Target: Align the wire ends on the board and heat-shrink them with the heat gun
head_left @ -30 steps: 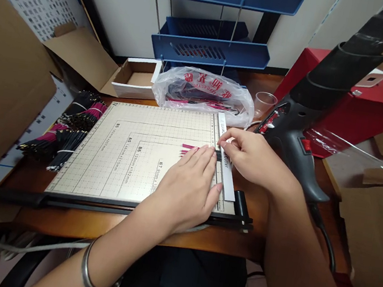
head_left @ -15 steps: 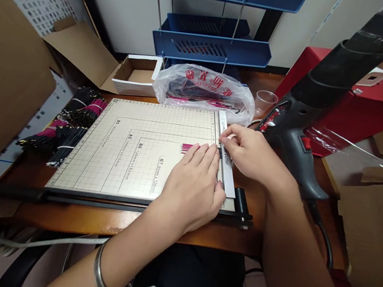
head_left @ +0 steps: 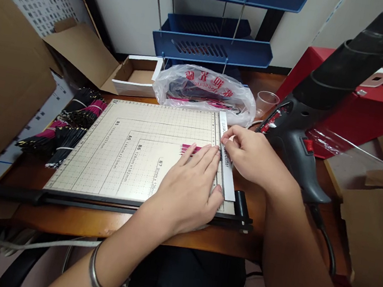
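A row of thin pink and black wires (head_left: 188,149) lies across the cream gridded board of a paper cutter (head_left: 166,120). My left hand (head_left: 190,189) rests flat over them, fingers stretched toward the cutter's metal strip (head_left: 226,184); most of the wires are hidden beneath it. At that strip, my right hand (head_left: 247,154) has its thumb and fingertips pinched together beside the wires' right ends. What sits between those fingertips, if anything, is too small to make out. The cutter's long black arm (head_left: 96,202) runs along the near edge.
Tied bundles of black and pink wires (head_left: 70,137) lie left of the cutter. Behind it are a plastic bag (head_left: 207,88) of wires, an open white box (head_left: 135,88), a clear cup (head_left: 266,103) and a blue rack (head_left: 213,48). A heat gun (head_left: 304,126) stands close on the right.
My left hand has shifted slightly left, its thumb lifting a little away from the strip. My right hand stays pinched at the strip. The whole view has shifted slightly.
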{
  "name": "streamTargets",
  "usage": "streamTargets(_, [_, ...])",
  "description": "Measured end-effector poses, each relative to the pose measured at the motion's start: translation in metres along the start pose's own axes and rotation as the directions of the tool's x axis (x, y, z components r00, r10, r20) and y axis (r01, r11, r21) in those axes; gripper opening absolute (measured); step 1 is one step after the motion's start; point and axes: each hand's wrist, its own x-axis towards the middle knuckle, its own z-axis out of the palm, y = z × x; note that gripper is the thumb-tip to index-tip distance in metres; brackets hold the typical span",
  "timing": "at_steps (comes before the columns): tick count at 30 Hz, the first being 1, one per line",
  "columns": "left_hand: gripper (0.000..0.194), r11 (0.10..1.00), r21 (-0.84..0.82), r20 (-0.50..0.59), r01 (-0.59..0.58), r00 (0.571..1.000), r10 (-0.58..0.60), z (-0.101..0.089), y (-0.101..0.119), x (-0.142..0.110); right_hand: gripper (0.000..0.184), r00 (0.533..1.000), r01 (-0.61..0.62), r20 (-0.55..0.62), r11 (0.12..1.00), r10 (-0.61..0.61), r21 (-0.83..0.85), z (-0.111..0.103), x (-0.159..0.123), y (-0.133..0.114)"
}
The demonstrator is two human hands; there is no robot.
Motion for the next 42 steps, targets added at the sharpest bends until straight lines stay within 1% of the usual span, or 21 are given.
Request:
streamTargets(3, [0.065,1.000,-0.005,-0.031,0.003,1.000,-0.003,0.002,0.000,0.000,0.017,0.999,0.007,-0.041,1.000,-0.007,-0.001,0.000,-0.001,-0.001])
streamTargets(7, [0.064,1.000,-0.002,-0.046,0.004,0.999,-0.005,0.003,0.002,0.000,0.019,0.992,-0.009,-0.126,0.999,0.013,0.035,0.002,-0.006,-0.005])
streamTargets(10, [0.064,1.000,-0.002,-0.064,-0.020,0.998,0.019,0.002,0.001,-0.003,0.021,0.976,0.004,-0.218,1.000,-0.007,-0.016,0.005,-0.017,-0.011])
streamTargets(12, [0.063,1.000,0.004,-0.098,-0.007,0.995,0.007,-0.001,-0.002,-0.009,0.028,0.958,0.031,-0.285,0.999,-0.042,-0.041,0.009,-0.029,-0.017])
streamTargets(13, [0.063,1.000,0.012,-0.120,0.011,0.993,-0.010,-0.002,-0.005,-0.014,0.035,0.954,0.049,-0.295,0.998,-0.062,-0.050,0.012,-0.037,-0.021])
streamTargets(14, [0.062,0.999,0.023,-0.143,0.039,0.989,-0.036,-0.004,-0.009,-0.019,0.043,0.957,0.071,-0.277,0.995,-0.086,-0.065,0.016,-0.044,-0.026])
streamTargets(15, [0.061,0.997,0.034,-0.164,0.076,0.984,-0.069,-0.006,-0.013,-0.024,0.050,0.965,0.093,-0.235,0.991,-0.113,-0.094,0.020,-0.051,-0.032])
streamTargets(17, [0.060,0.986,0.051,-0.196,0.159,0.970,-0.146,-0.010,-0.023,-0.036,0.061,0.981,0.143,-0.104,0.970,-0.166,-0.196,0.030,-0.064,-0.046])
streamTargets(19, [0.059,0.973,0.057,-0.197,0.221,0.958,-0.206,-0.012,-0.034,-0.045,0.066,0.983,0.173,-0.004,0.943,-0.182,-0.284,0.040,-0.070,-0.059])
streamTargets(21, [0.058,0.968,0.065,-0.181,0.242,0.957,-0.227,-0.013,-0.041,-0.051,0.068,0.986,0.167,0.041,0.927,-0.162,-0.336,0.048,-0.070,-0.070])
streamTargets(24, [0.059,0.967,0.075,-0.169,0.242,0.959,-0.227,-0.011,-0.047,-0.056,0.070,0.993,0.119,0.038,0.916,-0.113,-0.383,0.055,-0.065,-0.075])
streamTargets(27, [0.060,0.966,0.071,-0.180,0.250,0.955,-0.234,-0.008,-0.048,-0.057,0.072,0.996,0.082,0.019,0.905,-0.082,-0.416,0.059,-0.059,-0.073])
streamTargets(29, [0.059,0.967,0.066,-0.176,0.248,0.956,-0.233,-0.008,-0.048,-0.058,0.074,0.997,0.070,0.047,0.900,-0.055,-0.431,0.060,-0.058,-0.070])
streamTargets(32, [0.058,0.973,0.052,-0.128,0.226,0.968,-0.218,-0.011,-0.048,-0.060,0.075,0.996,0.062,0.083,0.893,-0.028,-0.445,0.062,-0.058,-0.067])
streamTargets(35, [0.056,0.981,0.030,-0.063,0.191,0.980,-0.188,-0.017,-0.051,-0.058,0.076,0.997,0.073,0.069,0.893,-0.047,-0.445,0.064,-0.059,-0.065])
streamTargets(37, [0.054,0.982,0.024,-0.063,0.187,0.981,-0.185,-0.022,-0.054,-0.052,0.077,0.997,0.074,0.055,0.895,-0.055,-0.440,0.065,-0.059,-0.064])
streamTargets(39, [0.052,0.980,0.000,-0.099,0.200,0.975,-0.199,-0.026,-0.058,-0.040,0.077,0.997,0.074,0.047,0.893,-0.060,-0.444,0.065,-0.059,-0.063])
streamTargets(42, [0.045,0.972,-0.133,-0.142,0.195,0.967,-0.214,-0.030,-0.061,-0.016,0.075,0.997,0.081,0.051,0.889,-0.065,-0.451,0.065,-0.059,-0.062])
